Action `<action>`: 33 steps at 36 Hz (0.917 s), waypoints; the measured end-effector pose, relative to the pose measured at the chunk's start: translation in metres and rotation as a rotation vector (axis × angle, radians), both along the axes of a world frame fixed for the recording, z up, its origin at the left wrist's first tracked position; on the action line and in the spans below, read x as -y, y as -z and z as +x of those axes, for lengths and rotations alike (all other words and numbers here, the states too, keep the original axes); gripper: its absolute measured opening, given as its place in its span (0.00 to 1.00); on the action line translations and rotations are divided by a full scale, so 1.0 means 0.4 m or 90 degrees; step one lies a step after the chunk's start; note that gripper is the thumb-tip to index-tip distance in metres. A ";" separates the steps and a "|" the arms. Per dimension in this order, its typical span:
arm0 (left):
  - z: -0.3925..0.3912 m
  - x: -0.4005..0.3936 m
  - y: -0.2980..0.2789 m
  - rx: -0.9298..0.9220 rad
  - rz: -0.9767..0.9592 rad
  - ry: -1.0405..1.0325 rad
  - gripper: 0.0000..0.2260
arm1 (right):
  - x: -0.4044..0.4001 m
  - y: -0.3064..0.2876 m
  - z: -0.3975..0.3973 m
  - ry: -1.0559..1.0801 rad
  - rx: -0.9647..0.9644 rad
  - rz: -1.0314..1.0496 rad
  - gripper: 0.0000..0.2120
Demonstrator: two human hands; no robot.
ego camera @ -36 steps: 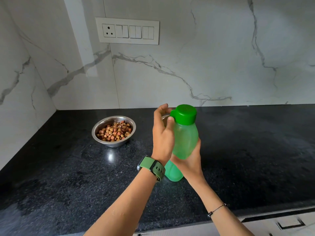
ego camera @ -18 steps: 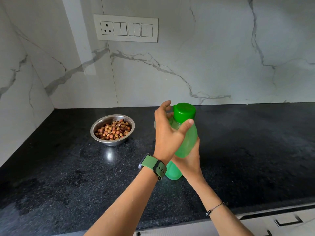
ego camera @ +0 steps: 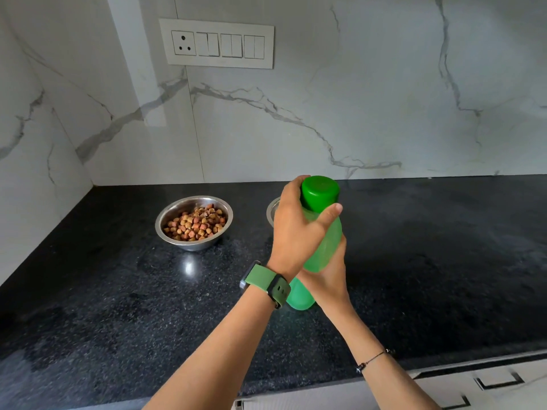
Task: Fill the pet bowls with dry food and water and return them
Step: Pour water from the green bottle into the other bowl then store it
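A green plastic bottle (ego camera: 327, 241) with a darker green cap (ego camera: 320, 191) stands in the middle of the black counter (ego camera: 103, 291). My right hand (ego camera: 330, 275) grips its body from behind and below. My left hand (ego camera: 296, 229), with a green watch strap on the wrist, wraps round the bottle's neck just under the cap, thumb on the right side. A steel bowl (ego camera: 194, 221) holding brown dry kibble sits to the left. Behind my left hand only the rim of a second steel bowl (ego camera: 271, 209) shows; its inside is hidden.
A marble backsplash with a white switch panel (ego camera: 217, 44) rises behind the counter, and a marble side wall closes the left corner. White drawer fronts (ego camera: 488, 383) run under the counter's front edge at the lower right.
My left hand has slid from touching the cap's left side to wrapping round the neck below the cap. The bottle and right hand have stayed nearly still.
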State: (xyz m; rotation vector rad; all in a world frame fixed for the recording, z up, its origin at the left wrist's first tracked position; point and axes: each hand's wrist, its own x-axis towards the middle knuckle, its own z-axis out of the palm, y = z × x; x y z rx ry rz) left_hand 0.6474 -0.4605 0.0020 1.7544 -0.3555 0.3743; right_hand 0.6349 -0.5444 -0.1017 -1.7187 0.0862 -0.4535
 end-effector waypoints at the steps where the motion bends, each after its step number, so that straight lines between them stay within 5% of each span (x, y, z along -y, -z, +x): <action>1: 0.004 -0.007 -0.003 -0.023 -0.015 0.029 0.22 | 0.000 -0.001 -0.002 -0.003 -0.002 0.007 0.47; 13: 0.043 -0.046 -0.016 -0.103 -0.037 0.174 0.20 | 0.003 -0.022 -0.014 -0.004 -0.039 -0.012 0.49; 21: 0.024 -0.047 0.013 -0.047 0.068 0.173 0.31 | 0.005 -0.034 -0.021 -0.017 -0.047 -0.016 0.49; 33: 0.037 -0.096 -0.124 -0.040 0.141 0.150 0.30 | 0.016 -0.224 -0.001 -0.048 -0.012 -0.097 0.39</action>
